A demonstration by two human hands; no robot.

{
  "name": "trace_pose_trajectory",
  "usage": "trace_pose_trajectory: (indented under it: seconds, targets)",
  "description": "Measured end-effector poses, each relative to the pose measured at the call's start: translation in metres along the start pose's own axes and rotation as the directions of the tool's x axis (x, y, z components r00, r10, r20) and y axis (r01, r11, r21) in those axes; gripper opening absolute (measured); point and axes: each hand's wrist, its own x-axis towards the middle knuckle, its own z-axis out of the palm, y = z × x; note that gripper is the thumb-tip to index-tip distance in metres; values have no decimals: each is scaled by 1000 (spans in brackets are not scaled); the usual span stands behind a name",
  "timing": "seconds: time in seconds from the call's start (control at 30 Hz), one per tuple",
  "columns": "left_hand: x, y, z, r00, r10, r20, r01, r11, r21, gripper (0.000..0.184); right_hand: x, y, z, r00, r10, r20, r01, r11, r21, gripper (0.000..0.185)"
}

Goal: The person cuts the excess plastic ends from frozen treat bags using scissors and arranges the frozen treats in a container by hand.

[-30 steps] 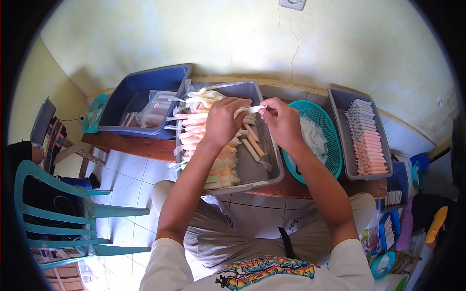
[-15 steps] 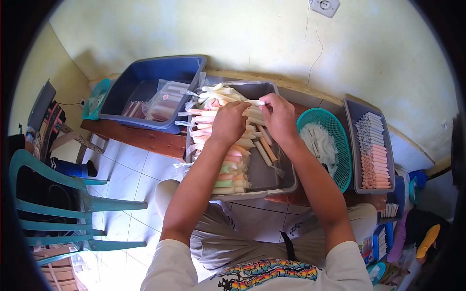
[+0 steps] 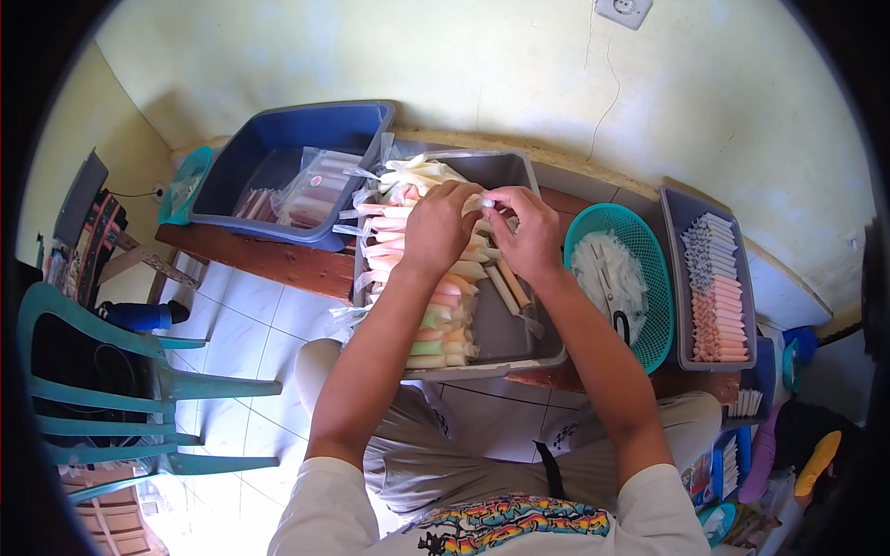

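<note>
Over the grey tub my two hands meet at the pale twisted end of a filled plastic ice-pop tube. My left hand has its fingers closed on the tube, most of which it hides. Thumb and forefinger of my right hand pinch the tip. Beneath them lie rows of similar pink, cream and green ice-pop tubes, several with clear loose plastic ends. A few tan tubes rest apart on the tub's floor, below my right hand.
A blue tub with bagged tubes stands left. To the right are a teal basket holding plastic wrappers and scissors, then a grey tray of stacked tubes. A green chair is at lower left.
My right hand has moved left, closer to my left hand, bringing the pinched tube end with it. The scissors in the basket show more fully.
</note>
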Motion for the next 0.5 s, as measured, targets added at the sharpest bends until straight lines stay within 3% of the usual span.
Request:
trace_pose_trajectory:
  seconds: [0.5]
  targets:
    - [0,-5,3,1000,-25,-12,22,988,-154,29,4,-5,1,1000,17,20,-18,1000,17,28]
